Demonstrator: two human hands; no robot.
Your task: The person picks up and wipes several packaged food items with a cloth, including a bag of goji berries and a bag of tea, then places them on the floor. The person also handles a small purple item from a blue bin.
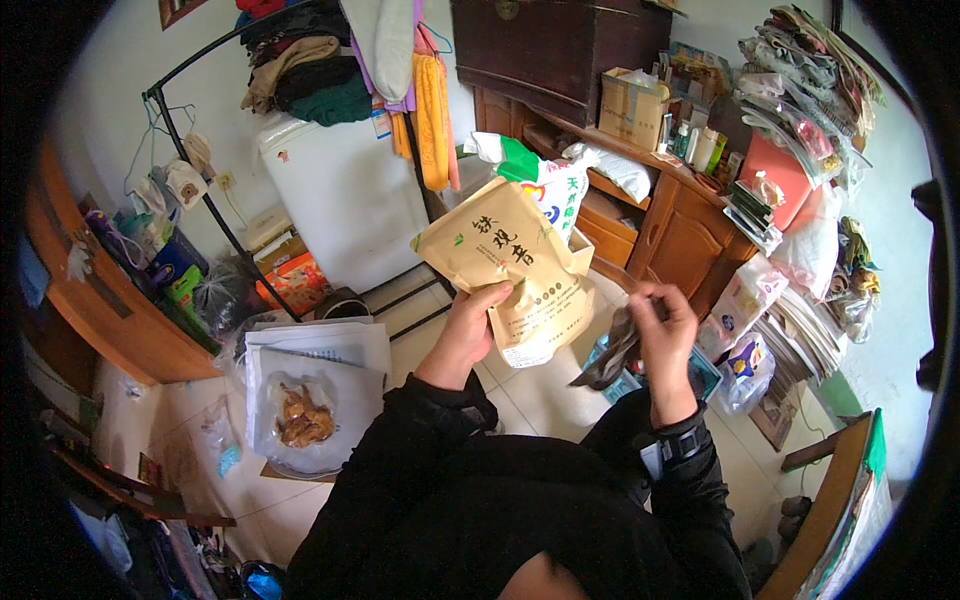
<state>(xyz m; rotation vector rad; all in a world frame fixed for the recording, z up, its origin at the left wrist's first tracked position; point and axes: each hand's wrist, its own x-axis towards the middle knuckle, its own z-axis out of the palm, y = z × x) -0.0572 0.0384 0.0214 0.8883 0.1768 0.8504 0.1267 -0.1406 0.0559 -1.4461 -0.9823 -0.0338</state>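
Observation:
My left hand (465, 330) grips a flat tan pouch (502, 262) by its lower left side, the thumb lying on its printed face. The pouch bears dark writing and a small white label at its bottom edge. To the right, my right hand (666, 319) pinches a dark, crumpled cloth (619, 349) that hangs down towards the left. The cloth and the pouch are apart. Below the right hand a blue plastic basket (701, 371) is partly hidden by the hand, the cloth and my leg.
White paper sheets (367, 345) and a clear bag with brown contents (306, 416) lie at the left. Ahead stand a white appliance (345, 202), a black metal rack (217, 195) and a wooden cabinet (690, 240). Stacked papers (802, 337) and a plastic bag (746, 371) are at the right.

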